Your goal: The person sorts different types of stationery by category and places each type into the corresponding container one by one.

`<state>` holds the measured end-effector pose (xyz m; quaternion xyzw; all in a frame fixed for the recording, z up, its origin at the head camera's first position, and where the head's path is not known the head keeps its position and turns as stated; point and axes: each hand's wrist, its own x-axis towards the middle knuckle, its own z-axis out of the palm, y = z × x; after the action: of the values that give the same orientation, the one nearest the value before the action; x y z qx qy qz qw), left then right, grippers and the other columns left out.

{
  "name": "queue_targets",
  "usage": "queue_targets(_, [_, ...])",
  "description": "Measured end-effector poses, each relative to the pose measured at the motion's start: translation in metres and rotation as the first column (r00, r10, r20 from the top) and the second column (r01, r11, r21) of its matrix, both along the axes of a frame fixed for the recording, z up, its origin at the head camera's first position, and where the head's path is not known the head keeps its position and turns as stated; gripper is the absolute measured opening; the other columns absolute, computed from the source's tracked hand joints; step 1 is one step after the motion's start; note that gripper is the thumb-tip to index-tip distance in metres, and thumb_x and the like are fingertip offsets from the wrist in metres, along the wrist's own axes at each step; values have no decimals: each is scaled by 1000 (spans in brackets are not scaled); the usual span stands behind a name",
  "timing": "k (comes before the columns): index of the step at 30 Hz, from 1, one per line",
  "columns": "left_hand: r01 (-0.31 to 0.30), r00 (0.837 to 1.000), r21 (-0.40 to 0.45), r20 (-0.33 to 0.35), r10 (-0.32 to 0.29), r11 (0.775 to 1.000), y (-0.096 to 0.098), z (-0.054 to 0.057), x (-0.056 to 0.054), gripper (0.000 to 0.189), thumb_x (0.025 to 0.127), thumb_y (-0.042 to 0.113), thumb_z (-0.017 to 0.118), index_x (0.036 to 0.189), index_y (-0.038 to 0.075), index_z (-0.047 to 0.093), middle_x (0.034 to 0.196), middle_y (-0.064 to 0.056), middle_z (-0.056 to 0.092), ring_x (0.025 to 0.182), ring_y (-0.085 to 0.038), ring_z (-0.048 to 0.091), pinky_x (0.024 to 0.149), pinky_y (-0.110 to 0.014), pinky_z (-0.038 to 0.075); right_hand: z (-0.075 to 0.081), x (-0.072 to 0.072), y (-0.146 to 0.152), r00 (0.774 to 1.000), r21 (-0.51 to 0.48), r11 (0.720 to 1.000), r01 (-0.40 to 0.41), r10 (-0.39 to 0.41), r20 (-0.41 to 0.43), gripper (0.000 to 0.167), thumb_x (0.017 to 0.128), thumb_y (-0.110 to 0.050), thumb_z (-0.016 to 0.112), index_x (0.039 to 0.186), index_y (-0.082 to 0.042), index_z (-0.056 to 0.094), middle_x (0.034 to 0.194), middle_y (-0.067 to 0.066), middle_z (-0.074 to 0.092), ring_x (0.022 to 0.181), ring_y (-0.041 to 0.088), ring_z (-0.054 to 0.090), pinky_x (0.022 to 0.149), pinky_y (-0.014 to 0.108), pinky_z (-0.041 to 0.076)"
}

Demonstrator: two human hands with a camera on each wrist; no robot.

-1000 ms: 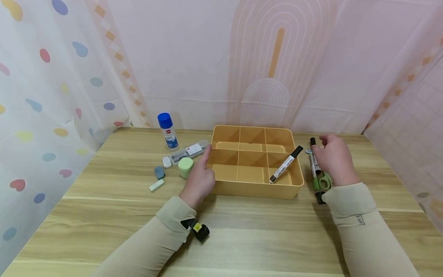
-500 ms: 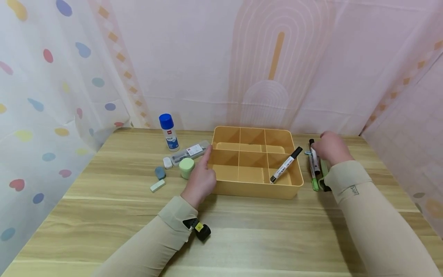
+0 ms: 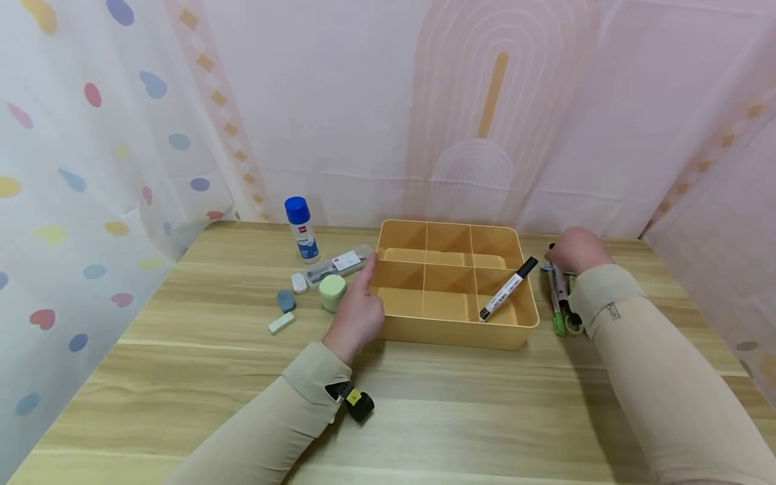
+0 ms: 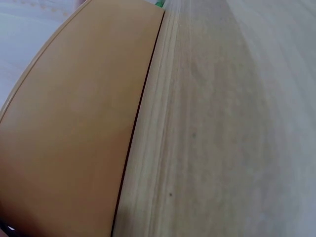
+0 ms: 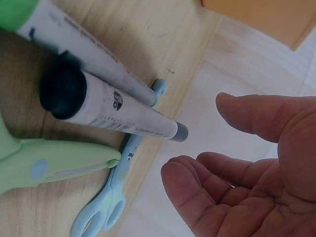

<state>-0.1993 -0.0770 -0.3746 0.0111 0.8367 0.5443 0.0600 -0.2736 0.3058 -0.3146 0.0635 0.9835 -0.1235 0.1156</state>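
The left hand (image 3: 356, 319), index finger straight, touches the six-compartment organizer (image 3: 451, 332) near the back edge of the table (image 3: 436, 417). The right hand (image 3: 578, 250), thumb and fingers apart, is beside a black-capped marker (image 5: 121, 106) toward the back right corner.

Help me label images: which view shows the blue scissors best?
Right wrist: the blue scissors show handles and far end, though a marker partly hides them. Head shows only a small end; left wrist, none.
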Motion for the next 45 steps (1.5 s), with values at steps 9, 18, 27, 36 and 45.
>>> queue_targets(9, [-6, 1000, -6, 4, 6, 1000, 2, 0, 0, 89, 93, -10, 36, 171, 28, 15, 177, 2, 17, 157, -27, 32, 68, -32, 52, -1, -6, 4, 1000, 16, 1000, -18, 18, 13, 35, 96, -21, 61, 94, 13, 70, 107, 31, 67, 92, 38, 62, 92, 55, 55])
queue_targets(18, [-10, 1000, -12, 10, 10, 1000, 4, 0, 1, 89, 93, -9, 36, 170, 30, 15, 177, 2, 17, 160, -25, 26, 75, -33, 51, -5, -7, 5, 998, 31, 997, -65, 65, 19, 27, 94, -16, 61, 87, 8, 72, 103, 29, 69, 88, 37, 62, 87, 52, 56])
queue_targets(27, [-16, 1000, -3, 4, 16, 1000, 6, 2, 4, 89, 92, -10, 36, 170, 28, 16, 177, 1, 18, 161, -26, 24, 91, -40, 54, -9, -7, 3, 998, 42, 997, -62, 61, 29, 24, 93, -15, 63, 83, 7, 69, 94, 26, 66, 80, 34, 60, 75, 43, 54])
queue_targets(36, [-12, 1000, -3, -13, 12, 1000, 6, 1, 4, 88, 92, -10, 35, 170, 26, 17, 177, 1, 19, 162, -26, 22, 126, -50, 34, -14, -9, 6, 996, 95, 992, -85, 82, 31, 26, 97, -11, 53, 82, 7, 66, 109, 34, 66, 89, 38, 61, 81, 46, 55])
queue_targets(45, [-6, 1000, -5, -13, 6, 1000, 5, 1, 4, 87, 93, -9, 35, 170, 26, 17, 177, 2, 19, 162, -24, 21, 131, -48, 24, -15, -8, 5, 997, 82, 994, -78, 77, 22, 29, 97, -8, 47, 85, 8, 67, 110, 35, 66, 89, 39, 62, 82, 48, 55])
